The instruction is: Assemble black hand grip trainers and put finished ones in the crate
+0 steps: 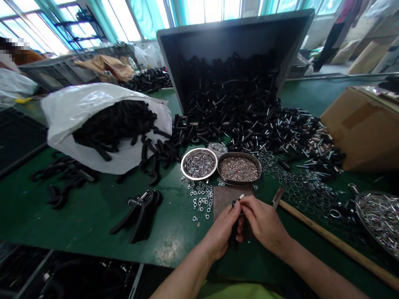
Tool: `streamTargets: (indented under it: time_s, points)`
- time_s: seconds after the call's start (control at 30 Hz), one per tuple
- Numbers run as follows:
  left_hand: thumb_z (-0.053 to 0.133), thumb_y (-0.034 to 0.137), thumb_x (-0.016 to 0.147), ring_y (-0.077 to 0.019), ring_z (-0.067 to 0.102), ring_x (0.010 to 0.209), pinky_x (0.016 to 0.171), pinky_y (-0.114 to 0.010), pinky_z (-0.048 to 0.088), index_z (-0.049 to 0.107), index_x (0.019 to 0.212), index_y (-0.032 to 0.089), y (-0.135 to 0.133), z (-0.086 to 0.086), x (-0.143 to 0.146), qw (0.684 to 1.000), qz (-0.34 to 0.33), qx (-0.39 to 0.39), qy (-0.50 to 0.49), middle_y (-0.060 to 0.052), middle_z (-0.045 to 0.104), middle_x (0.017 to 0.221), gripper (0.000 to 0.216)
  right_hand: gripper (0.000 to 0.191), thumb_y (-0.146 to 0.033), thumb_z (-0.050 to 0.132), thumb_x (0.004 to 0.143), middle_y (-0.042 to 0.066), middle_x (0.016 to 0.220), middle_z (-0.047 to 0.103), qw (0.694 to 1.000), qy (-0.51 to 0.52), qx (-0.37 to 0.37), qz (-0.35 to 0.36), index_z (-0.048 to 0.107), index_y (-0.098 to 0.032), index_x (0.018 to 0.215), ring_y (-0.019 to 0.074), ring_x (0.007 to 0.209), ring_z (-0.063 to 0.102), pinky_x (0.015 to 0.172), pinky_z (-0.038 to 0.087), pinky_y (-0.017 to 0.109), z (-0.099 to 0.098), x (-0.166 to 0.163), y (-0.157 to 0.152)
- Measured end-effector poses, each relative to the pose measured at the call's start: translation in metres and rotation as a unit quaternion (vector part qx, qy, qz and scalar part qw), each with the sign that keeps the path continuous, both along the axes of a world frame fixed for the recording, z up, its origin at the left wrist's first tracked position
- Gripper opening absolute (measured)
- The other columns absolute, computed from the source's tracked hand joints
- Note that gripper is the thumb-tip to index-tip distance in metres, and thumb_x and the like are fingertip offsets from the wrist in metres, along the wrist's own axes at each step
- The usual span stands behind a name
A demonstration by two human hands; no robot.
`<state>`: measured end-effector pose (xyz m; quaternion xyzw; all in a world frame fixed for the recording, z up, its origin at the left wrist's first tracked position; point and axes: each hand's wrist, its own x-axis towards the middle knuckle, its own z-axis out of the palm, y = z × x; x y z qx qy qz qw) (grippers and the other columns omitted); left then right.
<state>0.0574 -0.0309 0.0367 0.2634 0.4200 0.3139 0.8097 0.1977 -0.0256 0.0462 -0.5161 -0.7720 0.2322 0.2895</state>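
Note:
My left hand (220, 232) is wrapped round a black plastic part (233, 241), mostly hidden by the fingers. At its top, a small shiny metal piece (241, 197) shows between the fingertips of my right hand (264, 222), which are pinched together there. Both hands meet over a brown square plate (226, 197) on the green table. Behind it stand a round steel bowl (183, 167) of small metal parts and an oval tin (238, 182) of tiny rivet-like pieces. A black clamp-like assembly (139, 214) with two handles lies to the left.
A hammer (327, 236) lies right of my hands, near metal rings (299, 191) and a pan of metal pins (380, 216). A tipped grey crate (237, 37) spills black parts. A white sack (62, 108) lies left, a cardboard box (364, 128) right. People are partly visible behind.

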Motion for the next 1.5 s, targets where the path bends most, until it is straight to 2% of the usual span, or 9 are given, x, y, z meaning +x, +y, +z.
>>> streamTargets:
  time_s: [0.13, 0.37, 0.5, 0.73, 0.9, 1.03, 1.17, 1.33, 1.5]
  points:
    - [0.051, 0.063, 0.078, -0.0077, 0.038, 0.052, 0.043, -0.018, 0.027, 0.047, 0.081, 0.018, 0.001, -0.004, -0.003, 0.997, -0.007, 0.047, 0.054, 0.004, 0.041, 0.064, 0.046, 0.017, -0.018, 0.037, 0.089, 0.006, 0.082, 0.065, 1.000, -0.008, -0.013, 0.003, 0.053, -0.020, 0.094, 0.0188, 0.076, 0.063, 0.068, 0.045, 0.030, -0.002, -0.002, 0.002]
    - [0.059, 0.060, 0.075, -0.0061, 0.032, 0.045, 0.040, -0.018, 0.020, 0.053, 0.094, 0.017, 0.005, -0.013, -0.020, 0.991, -0.026, 0.092, 0.090, 0.006, 0.038, 0.057, 0.048, 0.014, -0.025, 0.042, 0.088, -0.004, 0.063, 0.056, 0.942, 0.187, -0.267, 0.077, 0.054, -0.020, 0.093, 0.0112, 0.056, 0.054, 0.053, 0.041, 0.022, 0.004, -0.003, 0.020]
    - [0.054, 0.062, 0.077, -0.0038, 0.024, 0.046, 0.041, -0.017, 0.012, 0.052, 0.088, 0.015, 0.012, -0.013, -0.029, 1.000, -0.019, 0.002, 0.023, 0.007, 0.032, 0.061, 0.048, 0.017, -0.031, 0.053, 0.085, -0.003, 0.063, 0.059, 0.952, 0.042, -0.247, 0.176, 0.063, -0.018, 0.092, 0.0108, 0.057, 0.055, 0.054, 0.041, 0.022, 0.019, -0.007, 0.073]
    - [0.063, 0.059, 0.072, -0.0032, 0.026, 0.048, 0.041, -0.015, 0.012, 0.052, 0.089, 0.014, 0.019, -0.015, -0.040, 0.995, 0.088, -0.039, -0.031, 0.006, 0.038, 0.063, 0.049, 0.028, -0.029, 0.049, 0.088, 0.016, 0.113, 0.062, 0.974, -0.203, -0.067, -0.071, 0.062, -0.016, 0.108, 0.0251, 0.103, 0.057, 0.083, 0.042, 0.037, 0.017, -0.025, 0.227]
    - [0.049, 0.075, 0.070, -0.0049, 0.033, 0.049, 0.041, -0.016, 0.022, 0.056, 0.088, 0.012, 0.026, -0.019, -0.044, 0.982, 0.167, -0.082, -0.042, 0.003, 0.044, 0.063, 0.066, 0.024, -0.028, 0.056, 0.083, 0.017, 0.105, 0.064, 0.955, -0.253, -0.067, -0.142, 0.065, -0.014, 0.100, 0.0287, 0.102, 0.059, 0.083, 0.044, 0.038, -0.006, -0.026, 0.266]
    - [0.054, 0.060, 0.078, -0.0058, 0.034, 0.046, 0.041, -0.017, 0.024, 0.053, 0.076, 0.013, 0.038, -0.020, -0.050, 0.957, 0.229, -0.152, -0.091, 0.003, 0.045, 0.059, 0.047, 0.027, -0.016, 0.048, 0.083, 0.018, 0.109, 0.062, 0.955, -0.246, -0.032, -0.161, 0.064, -0.012, 0.105, 0.0291, 0.104, 0.058, 0.087, 0.043, 0.040, -0.001, -0.017, 0.253]
    - [0.049, 0.031, 0.080, -0.0080, 0.036, 0.046, 0.045, -0.020, 0.030, 0.049, 0.067, 0.015, 0.046, -0.020, -0.052, 0.934, 0.260, -0.155, -0.190, 0.002, 0.043, 0.054, 0.021, 0.025, -0.018, 0.052, 0.082, 0.011, 0.111, 0.061, 0.978, -0.182, 0.015, -0.105, 0.063, -0.016, 0.104, 0.0220, 0.103, 0.057, 0.090, 0.044, 0.033, 0.021, -0.005, 0.195]
    - [0.049, 0.029, 0.078, -0.0094, 0.039, 0.048, 0.050, -0.023, 0.035, 0.050, 0.064, 0.015, 0.044, -0.018, -0.042, 0.928, 0.254, -0.144, -0.233, 0.001, 0.041, 0.052, 0.020, 0.018, -0.021, 0.053, 0.083, 0.007, 0.102, 0.065, 0.998, 0.018, 0.036, 0.055, 0.065, -0.023, 0.096, 0.0211, 0.098, 0.060, 0.088, 0.048, 0.040, 0.043, -0.002, 0.088]
    - [0.053, 0.027, 0.076, -0.0102, 0.042, 0.051, 0.054, -0.023, 0.037, 0.054, 0.071, 0.014, 0.034, -0.010, -0.022, 0.934, 0.252, -0.115, -0.226, 0.001, 0.045, 0.054, 0.014, 0.023, -0.013, 0.047, 0.084, 0.008, 0.099, 0.066, 0.991, 0.035, 0.070, 0.106, 0.064, -0.022, 0.098, 0.0183, 0.093, 0.063, 0.081, 0.053, 0.035, 0.028, -0.015, 0.035]
